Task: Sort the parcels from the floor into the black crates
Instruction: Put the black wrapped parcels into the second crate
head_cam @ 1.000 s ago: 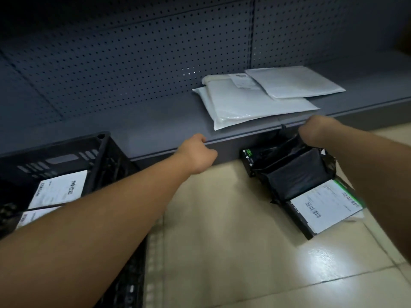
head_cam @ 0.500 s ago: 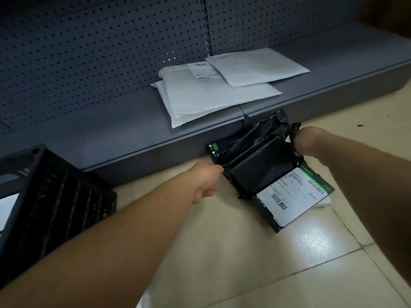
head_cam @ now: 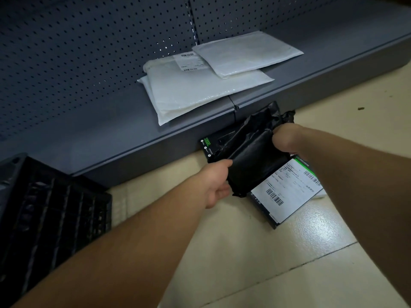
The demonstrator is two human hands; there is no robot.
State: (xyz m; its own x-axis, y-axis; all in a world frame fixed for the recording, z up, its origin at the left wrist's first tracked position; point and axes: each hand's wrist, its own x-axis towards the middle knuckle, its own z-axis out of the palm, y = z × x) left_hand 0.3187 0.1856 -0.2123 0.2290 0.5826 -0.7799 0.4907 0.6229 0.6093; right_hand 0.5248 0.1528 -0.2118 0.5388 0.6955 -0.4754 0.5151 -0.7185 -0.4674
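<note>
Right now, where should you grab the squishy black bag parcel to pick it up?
Take the black bag parcel by its two opposite ends, one from each side, as the left hand and right hand do. It is soft and crumpled, lying on the flat box, so pinching both ends should stop it sagging.

Your shot's pretty dim overall, with the pegboard [head_cam: 89, 52] and shelf [head_cam: 77, 130] sunk in bluish murk. The brightest part is the floor [head_cam: 311, 236], where you get soft white glare on the glossy tile near the right edge. The crate [head_cam: 49, 214] at the left edge is nearly pure black, its detail crushed. Your wide lens bends the shelf's front edge and stretches your forearms at the bottom corners. The white mailers [head_cam: 206, 85] and the label [head_cam: 287, 190] stay readable-ish, the fine print is mush.
</note>
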